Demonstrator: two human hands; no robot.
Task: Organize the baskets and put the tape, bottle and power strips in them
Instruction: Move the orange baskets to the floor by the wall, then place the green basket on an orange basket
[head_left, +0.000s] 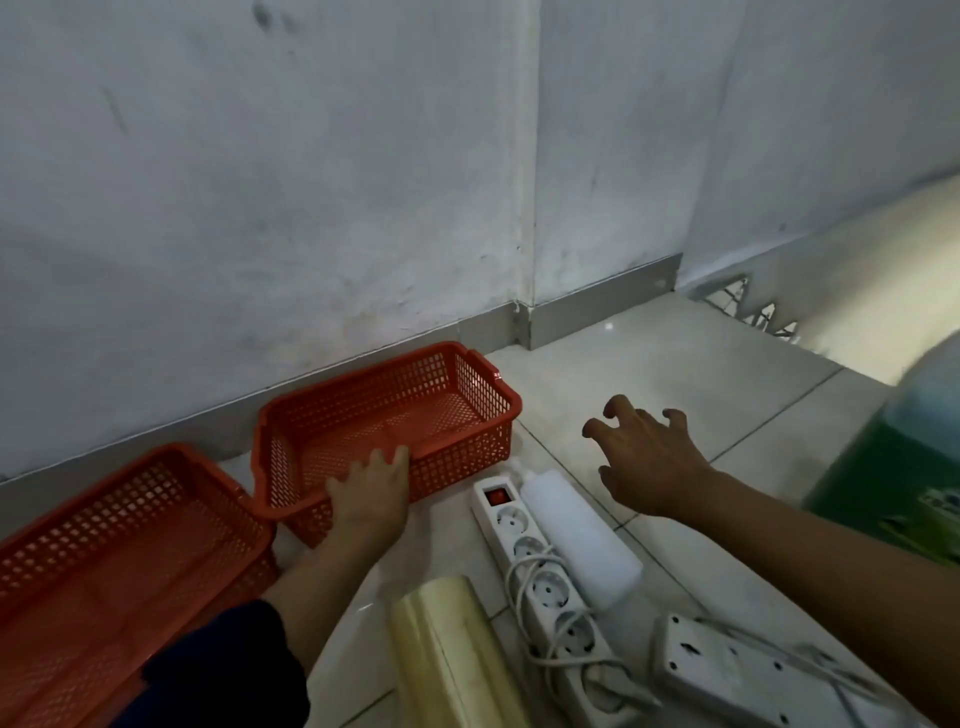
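Observation:
Two red mesh baskets lie on the tiled floor by the wall: one (483, 395) in the middle, another (104, 545) at the lower left. My left hand (371, 493) grips the near rim of the middle basket. My right hand (644, 462) hovers open with spread fingers, right of that basket and above the floor. Below it lies a white bottle (576, 535) on its side, touching a white power strip (545, 587) with a red switch and coiled cord. A second power strip (737, 670) lies face down at the lower right. A clear tape roll (452, 654) sits at the bottom centre.
A large green translucent container (898, 467) stands at the right edge. The grey wall and its skirting (363, 358) run close behind the baskets, with a corner (524, 322) just beyond. Bare floor tiles (675, 364) stretch to the far right.

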